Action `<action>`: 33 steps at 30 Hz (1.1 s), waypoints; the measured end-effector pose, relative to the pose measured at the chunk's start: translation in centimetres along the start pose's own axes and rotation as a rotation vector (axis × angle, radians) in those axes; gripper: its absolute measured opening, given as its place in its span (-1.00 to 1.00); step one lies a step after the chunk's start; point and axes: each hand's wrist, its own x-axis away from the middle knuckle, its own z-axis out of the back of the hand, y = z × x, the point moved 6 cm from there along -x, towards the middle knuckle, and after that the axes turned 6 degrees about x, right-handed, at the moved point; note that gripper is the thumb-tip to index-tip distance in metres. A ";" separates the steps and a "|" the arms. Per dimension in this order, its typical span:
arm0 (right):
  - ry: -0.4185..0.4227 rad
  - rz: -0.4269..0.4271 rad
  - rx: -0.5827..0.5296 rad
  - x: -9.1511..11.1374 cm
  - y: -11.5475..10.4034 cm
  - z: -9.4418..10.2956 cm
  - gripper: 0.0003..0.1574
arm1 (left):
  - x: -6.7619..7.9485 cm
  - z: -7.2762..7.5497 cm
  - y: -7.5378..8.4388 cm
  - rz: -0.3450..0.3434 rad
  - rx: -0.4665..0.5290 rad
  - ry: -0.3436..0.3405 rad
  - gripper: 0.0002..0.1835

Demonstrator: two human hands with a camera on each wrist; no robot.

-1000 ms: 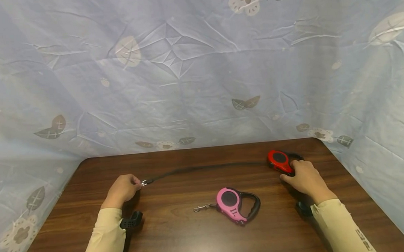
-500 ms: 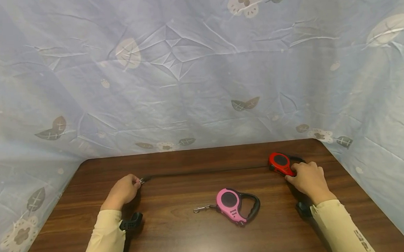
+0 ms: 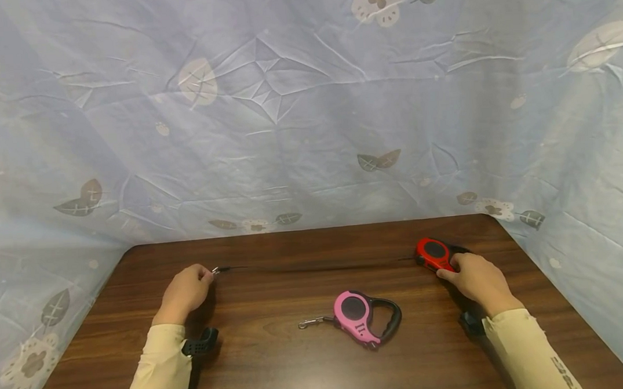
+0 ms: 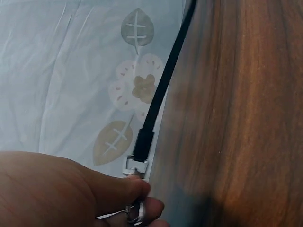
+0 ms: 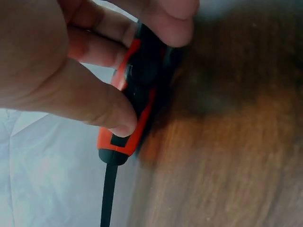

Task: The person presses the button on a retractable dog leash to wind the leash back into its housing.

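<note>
My left hand (image 3: 186,290) pinches the metal clip (image 4: 136,211) at the end of a black leash strap (image 4: 163,87), thumb against the fingers. In the head view the strap (image 3: 320,269) stretches nearly straight across the table to a red retractable leash (image 3: 433,253). Around that leash's handle side my right hand (image 3: 481,281) has its grip; in the right wrist view the thumb lies on the red and black casing (image 5: 124,127). Most of the handle is hidden behind the fingers. A pink retractable leash (image 3: 353,320) with its own metal clip (image 3: 312,322) lies between the two hands, nearer me, untouched.
The wooden table (image 3: 277,370) has rounded far corners. A pale blue patterned cloth (image 3: 309,131) hangs behind its far edge and along both sides. Black wrist devices (image 3: 200,342) sit on both forearms.
The strap has gone from a slightly curved line to a straighter, edge-on one. My left hand has moved slightly away from me with the clip; the red leash has shifted a little right and nearer.
</note>
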 end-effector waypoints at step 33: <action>0.001 0.189 0.041 0.1 -1.7 0.1 -0.62 | 0.4 1.4 0.3 0.013 0.091 0.194 -0.67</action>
